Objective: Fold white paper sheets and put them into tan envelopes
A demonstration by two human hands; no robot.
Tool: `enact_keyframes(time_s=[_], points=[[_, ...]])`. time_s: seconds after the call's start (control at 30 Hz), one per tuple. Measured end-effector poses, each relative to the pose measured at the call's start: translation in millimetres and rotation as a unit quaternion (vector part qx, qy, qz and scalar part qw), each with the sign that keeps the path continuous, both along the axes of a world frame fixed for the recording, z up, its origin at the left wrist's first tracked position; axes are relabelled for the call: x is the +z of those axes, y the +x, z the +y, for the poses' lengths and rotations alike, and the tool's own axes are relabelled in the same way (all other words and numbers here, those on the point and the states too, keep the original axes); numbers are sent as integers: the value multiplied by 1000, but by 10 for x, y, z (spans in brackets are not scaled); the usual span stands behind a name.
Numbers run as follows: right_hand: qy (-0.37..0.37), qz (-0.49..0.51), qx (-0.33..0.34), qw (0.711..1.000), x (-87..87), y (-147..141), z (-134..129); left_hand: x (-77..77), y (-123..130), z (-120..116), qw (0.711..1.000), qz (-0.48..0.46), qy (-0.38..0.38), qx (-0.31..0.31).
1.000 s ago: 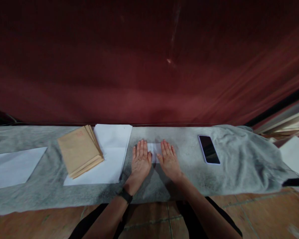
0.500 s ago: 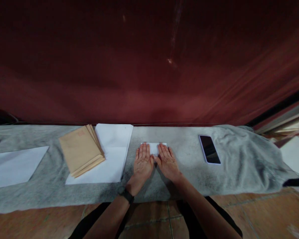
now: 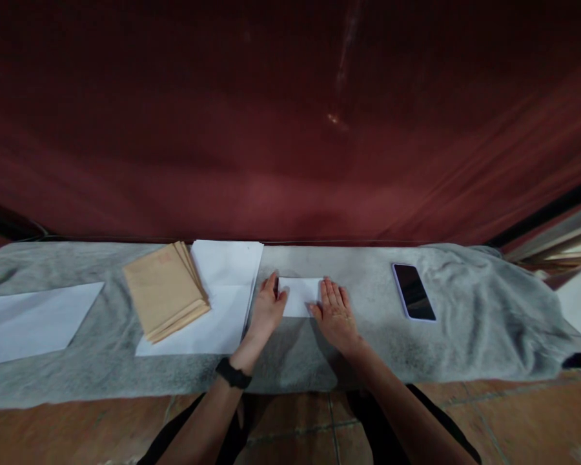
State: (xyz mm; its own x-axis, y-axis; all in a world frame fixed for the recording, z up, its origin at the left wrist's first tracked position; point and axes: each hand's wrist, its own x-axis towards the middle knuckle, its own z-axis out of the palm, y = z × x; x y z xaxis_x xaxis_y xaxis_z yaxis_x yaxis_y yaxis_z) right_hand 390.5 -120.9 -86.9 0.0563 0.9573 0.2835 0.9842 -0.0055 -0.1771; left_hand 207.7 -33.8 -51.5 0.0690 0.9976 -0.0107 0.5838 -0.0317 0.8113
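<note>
1. Behind your workspace hangs a dark red backdrop (image 3: 271, 129); before it runs a long bench (image 3: 465, 352) draped in grey cloth (image 3: 377, 310), with a tiled floor (image 3: 527, 420) below.
2. The small white paper (image 3: 299, 297) lies flat on the cloth straight in front of you, between your two hands.
3. Your right hand (image 3: 336, 321) is open, palm down, its fingers laid along the paper's right end. Your left hand (image 3: 267, 309) is at the left end, half curled, thumb and forefinger apart; whether the thumb touches the paper you cannot tell from here.
4. How far you are: the small paper looks neatly folded and smooth, so that much seems done, though its layers are too fine to make out. The larger sheets lie spread out, not brought down to that size. What more is left does not show.
5. Your count: one small paper; one phone (image 3: 414, 292) to its right; one loose white sheet (image 3: 33, 323) at far left; one stack of white sheets (image 3: 223, 310), its number unclear; on that, one pile of brown envelopes (image 3: 164, 287), several, not exactly countable; one black wristband (image 3: 233, 372) on your left wrist.
</note>
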Motion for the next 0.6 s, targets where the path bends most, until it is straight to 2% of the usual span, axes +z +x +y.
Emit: enact_keyframes(time_s=[0.1,0.27,0.33,0.4,0.47,0.53,0.6], points=[[12,21,13,1000,51,-14,-8,-5,7,19,988,-133,-69,46],[-16,83,154,984,279,-123,-13,107,93,-26,935,-334,-104,63],[-9,145,155,977,381,-169,8,187,133,-59,899,-414,-135,48],[12,260,116,959,469,-192,48,253,176,-107,860,-478,-177,34],[30,421,64,904,534,-196,97,284,224,-175,845,-492,-210,31],[37,585,9,810,568,-198,140,276,274,-254,846,-481,-230,14],[36,700,-32,713,570,-203,167,239,315,-319,840,-484,-245,-22]])
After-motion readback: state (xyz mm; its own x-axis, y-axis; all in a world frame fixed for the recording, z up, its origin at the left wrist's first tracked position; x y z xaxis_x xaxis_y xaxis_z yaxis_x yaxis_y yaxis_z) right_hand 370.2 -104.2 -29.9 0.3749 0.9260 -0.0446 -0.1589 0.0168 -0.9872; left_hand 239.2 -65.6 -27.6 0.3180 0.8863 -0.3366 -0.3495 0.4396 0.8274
